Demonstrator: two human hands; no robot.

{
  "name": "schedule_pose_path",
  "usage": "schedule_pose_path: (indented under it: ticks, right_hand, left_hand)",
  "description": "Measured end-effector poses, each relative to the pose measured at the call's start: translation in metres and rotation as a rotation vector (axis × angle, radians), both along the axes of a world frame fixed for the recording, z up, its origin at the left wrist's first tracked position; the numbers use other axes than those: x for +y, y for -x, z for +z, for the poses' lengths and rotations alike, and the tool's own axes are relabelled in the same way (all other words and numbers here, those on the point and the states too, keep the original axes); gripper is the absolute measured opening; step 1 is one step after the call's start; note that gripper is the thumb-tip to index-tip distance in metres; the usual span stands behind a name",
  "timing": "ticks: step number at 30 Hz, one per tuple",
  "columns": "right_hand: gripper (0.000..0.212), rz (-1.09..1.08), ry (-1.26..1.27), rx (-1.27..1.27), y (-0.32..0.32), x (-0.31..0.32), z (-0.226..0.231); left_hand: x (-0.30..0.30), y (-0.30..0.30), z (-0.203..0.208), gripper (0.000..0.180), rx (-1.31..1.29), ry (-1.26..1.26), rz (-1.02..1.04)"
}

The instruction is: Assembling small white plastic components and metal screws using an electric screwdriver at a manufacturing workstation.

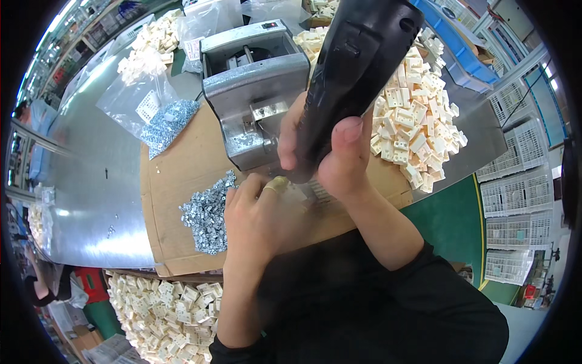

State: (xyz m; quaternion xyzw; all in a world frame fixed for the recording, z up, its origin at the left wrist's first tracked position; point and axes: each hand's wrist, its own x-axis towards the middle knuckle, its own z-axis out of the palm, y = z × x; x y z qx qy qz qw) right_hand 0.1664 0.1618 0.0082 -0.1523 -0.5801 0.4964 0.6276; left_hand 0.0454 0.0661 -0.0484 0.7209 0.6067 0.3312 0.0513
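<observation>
My right hand (348,155) grips a black power screwdriver (357,67), raised at a tilt, with its lower end down by my left fingers. My left hand (254,209) is closed, its fingers curled together under the tool. A yellowish cover (277,183) wraps one fingertip. What these fingers pinch is hidden and blurred. Just left of that hand, a heap of small grey metal pieces (206,215) lies on the cardboard sheet (167,200). Beyond both hands stands a grey metal machine (254,82) with an open top, its lower front close to my right fingers.
Cream plastic blocks (415,115) are heaped at the right, with more loose blocks (167,312) at the lower left. A clear bag of small metal parts (170,124) lies on the metal table (91,176). White crates (515,197) line the right side, and a blue bin (464,51) stands behind.
</observation>
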Motion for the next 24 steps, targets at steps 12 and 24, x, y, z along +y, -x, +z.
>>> schedule_pose_path:
  ticks: [12,24]
  right_hand:
    - [0.072,0.412,0.0,0.113,0.002,0.007,-0.015]
    - [0.068,0.414,0.079,0.041,0.007,0.002,-0.009]
  left_hand:
    - [0.014,0.007,-0.005,0.015,0.278,-0.032,-0.025]
    - [0.01,-0.006,-0.017,0.041,0.255,-0.007,0.052]
